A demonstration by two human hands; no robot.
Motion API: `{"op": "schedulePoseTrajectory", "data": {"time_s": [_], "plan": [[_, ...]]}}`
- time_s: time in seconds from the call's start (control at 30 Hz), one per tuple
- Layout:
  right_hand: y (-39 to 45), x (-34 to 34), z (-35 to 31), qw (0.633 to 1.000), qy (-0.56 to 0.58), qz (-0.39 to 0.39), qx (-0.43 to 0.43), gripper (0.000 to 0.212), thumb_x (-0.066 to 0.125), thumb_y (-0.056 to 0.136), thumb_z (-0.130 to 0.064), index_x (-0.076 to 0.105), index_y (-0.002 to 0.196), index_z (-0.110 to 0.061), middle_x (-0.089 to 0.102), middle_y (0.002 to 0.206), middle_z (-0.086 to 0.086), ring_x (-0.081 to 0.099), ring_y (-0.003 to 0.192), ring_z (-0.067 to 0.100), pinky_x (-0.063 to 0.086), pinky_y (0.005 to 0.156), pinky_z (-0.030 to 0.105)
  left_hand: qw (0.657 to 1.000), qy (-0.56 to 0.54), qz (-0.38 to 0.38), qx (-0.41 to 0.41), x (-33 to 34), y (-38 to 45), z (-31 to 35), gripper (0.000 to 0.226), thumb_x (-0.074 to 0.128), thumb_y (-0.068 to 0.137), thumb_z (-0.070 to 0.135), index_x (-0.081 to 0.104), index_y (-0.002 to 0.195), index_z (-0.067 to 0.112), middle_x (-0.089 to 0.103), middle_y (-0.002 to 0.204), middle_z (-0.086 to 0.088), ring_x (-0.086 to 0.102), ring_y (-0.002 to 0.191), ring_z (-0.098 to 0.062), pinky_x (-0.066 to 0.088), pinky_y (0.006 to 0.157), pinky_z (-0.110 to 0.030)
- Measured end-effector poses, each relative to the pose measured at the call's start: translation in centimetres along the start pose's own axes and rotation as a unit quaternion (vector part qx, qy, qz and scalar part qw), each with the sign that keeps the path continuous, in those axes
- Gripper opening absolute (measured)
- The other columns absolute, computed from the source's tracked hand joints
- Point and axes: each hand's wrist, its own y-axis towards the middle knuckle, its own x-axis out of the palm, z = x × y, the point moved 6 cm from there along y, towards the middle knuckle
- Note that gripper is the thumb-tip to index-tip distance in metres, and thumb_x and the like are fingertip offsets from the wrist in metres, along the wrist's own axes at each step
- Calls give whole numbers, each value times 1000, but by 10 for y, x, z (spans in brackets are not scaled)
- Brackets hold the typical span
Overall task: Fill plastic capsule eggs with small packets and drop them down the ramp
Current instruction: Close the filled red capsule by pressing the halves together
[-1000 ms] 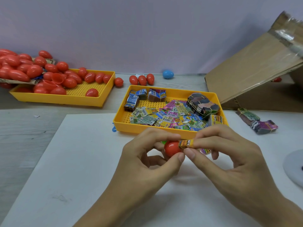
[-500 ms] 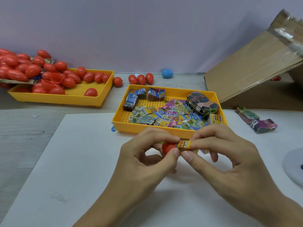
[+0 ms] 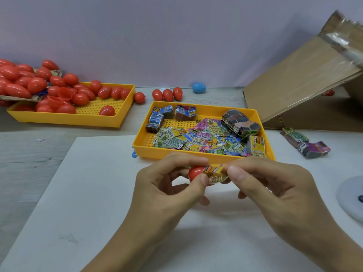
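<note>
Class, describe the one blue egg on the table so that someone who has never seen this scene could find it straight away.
Start at the yellow tray of packets in the middle and look past its far rim to the back of the table by the wall. There, left of the cardboard ramp and right of three upright red eggs, lies the blue egg. It is the only egg that is not red.

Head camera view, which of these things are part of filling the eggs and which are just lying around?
In the job:
left hand holding red egg half
right hand pinching yellow packet
packet tray
egg tray
cardboard ramp

Lying about:
blue egg
banded packet bundles
</note>
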Motion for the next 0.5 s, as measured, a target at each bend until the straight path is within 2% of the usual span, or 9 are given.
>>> {"op": "schedulePoseTrajectory", "data": {"time_s": [0.1, 0.23, 0.37, 0.5], "plan": [[0, -1, 0, 1000, -9, 7, 9, 16, 63, 85, -40, 74, 87, -29, 72, 83, -6, 70, 77, 19, 52, 53, 28, 1000, 19, 18, 6, -1, 0, -1, 23, 75, 71, 23, 79, 93, 17, 68, 89, -8, 65, 65, -26, 57, 58, -25], [-2, -2, 5, 999, -13, 28, 41, 8, 72, 78, -29, 72, 85, -33, 72, 78, -9, 71, 71, 18, 51, 49, 24, 993, 86, 16, 75, 3, -3, 7, 24, 73, 75, 17, 77, 98, 23, 67, 97, 1, 66, 80, -23, 61, 58, -37], [-3, -4, 11, 995, 34, 37, 84, 13, 74, 71, -25, 71, 82, -30, 73, 77, -3, 72, 67, 20, 50, 43, 28, 978, 146, 14, 151, 8, -7, 16, 25, 71, 77, 11, 74, 102, 18, 67, 100, 0, 69, 86, -22, 57, 61, -24], [0, -6, 17, 989, 86, 20, 121, 18, 75, 69, -21, 70, 85, -28, 74, 82, 2, 72, 63, 21, 48, 41, 24, 971, 166, 14, 174, 9, -10, 18, 26, 71, 78, 10, 72, 103, 15, 67, 102, -3, 69, 87, -23, 56, 62, -22]]}}
